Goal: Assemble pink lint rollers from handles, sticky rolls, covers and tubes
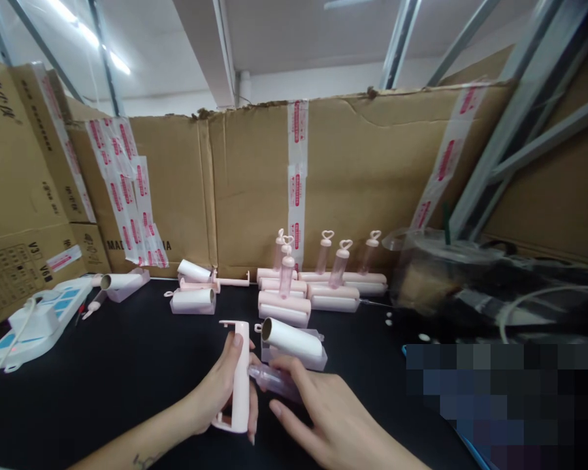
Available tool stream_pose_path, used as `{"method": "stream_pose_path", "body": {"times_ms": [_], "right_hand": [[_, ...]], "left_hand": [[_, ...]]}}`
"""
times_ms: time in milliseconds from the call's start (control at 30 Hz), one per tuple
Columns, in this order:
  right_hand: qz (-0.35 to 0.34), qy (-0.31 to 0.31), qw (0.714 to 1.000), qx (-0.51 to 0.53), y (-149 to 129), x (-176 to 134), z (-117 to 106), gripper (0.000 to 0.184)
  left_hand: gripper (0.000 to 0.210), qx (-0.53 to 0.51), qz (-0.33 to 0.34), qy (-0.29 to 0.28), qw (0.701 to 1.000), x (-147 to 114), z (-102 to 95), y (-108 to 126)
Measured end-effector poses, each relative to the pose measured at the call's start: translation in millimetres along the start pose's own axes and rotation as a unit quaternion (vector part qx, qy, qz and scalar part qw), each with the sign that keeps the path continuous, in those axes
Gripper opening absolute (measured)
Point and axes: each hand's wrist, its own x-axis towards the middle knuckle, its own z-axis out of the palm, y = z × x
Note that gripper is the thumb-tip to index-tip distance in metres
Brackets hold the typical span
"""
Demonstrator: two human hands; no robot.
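Observation:
My left hand (224, 376) is wrapped round a pale pink lint roller frame (242, 385), held upright with its bracket arms pointing left. Between the fingers of my right hand (318, 398) is a clear pinkish tube handle (277, 381). Its narrow end meets the side of the frame, or nearly so; I cannot tell whether they are joined. Just beyond my hands, a white sticky roll (294, 341) rests on a clear pinkish cover (318, 358). Several lint rollers with heart-topped handles (285, 277) stand in a cluster behind it.
Two more white rolls (193, 298) with covers lie left of centre. At the left are a power strip (53, 333) and another roll (122, 283). A lidded plastic cup (421, 281) stands right. Cardboard walls (255, 176) enclose the black table (127, 372).

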Motion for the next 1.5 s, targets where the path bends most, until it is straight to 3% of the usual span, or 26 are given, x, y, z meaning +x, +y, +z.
{"method": "stream_pose_path", "body": {"times_ms": [200,333,500,733,933,1000,1067,1133,1200,1300,1367,1433,1500], "right_hand": [[-0.023,0.013,0.998,-0.058,5,0,3,0.037],[-0.062,0.059,0.986,-0.145,12,0,9,0.037],[-0.135,0.091,0.96,-0.227,9,0,11,0.04],[-0.122,0.068,0.96,-0.241,1,-4,18,0.041],[-0.116,0.063,0.951,-0.278,-3,-5,29,0.041],[-0.101,0.061,0.963,-0.243,-1,-3,27,0.039],[-0.059,0.065,0.985,-0.147,2,0,21,0.034],[0.005,0.082,0.997,0.005,3,3,16,0.029],[0.059,0.1,0.978,0.171,1,4,13,0.027],[0.052,0.044,0.931,0.358,-10,3,13,0.023],[0.007,-0.024,0.913,0.407,-17,2,11,0.027],[-0.028,-0.041,0.92,0.389,-17,3,5,0.033],[-0.033,0.014,0.945,0.325,-9,8,-5,0.027]], "left_hand": [[0.059,0.075,-0.028,-0.006,0.997,-1,-4.9,4],[0.065,0.094,-0.032,0.027,0.995,-2,-4.5,4],[0.07,0.081,-0.118,0.086,0.986,-2,2.0,-2],[0.074,0.188,-0.11,0.121,0.969,-3,3.0,-15],[0.077,0.191,-0.136,0.143,0.962,-1,5.3,-22],[0.08,0.163,-0.147,0.126,0.967,-2,3.3,-15],[0.083,0.102,-0.142,0.056,0.983,-5,-1.1,0],[0.084,0.02,-0.102,-0.057,0.993,-9,-6.2,19],[0.078,-0.016,-0.021,-0.097,0.995,-11,-9.7,33],[0.069,0.081,0.097,-0.066,0.99,-13,-7.9,36],[0.056,0.142,0.117,-0.045,0.982,-14,-3.4,34],[0.033,0.168,0.133,-0.026,0.976,-15,-0.5,37],[0.026,0.19,0.165,0.004,0.968,-16,-3.1,46]]}}
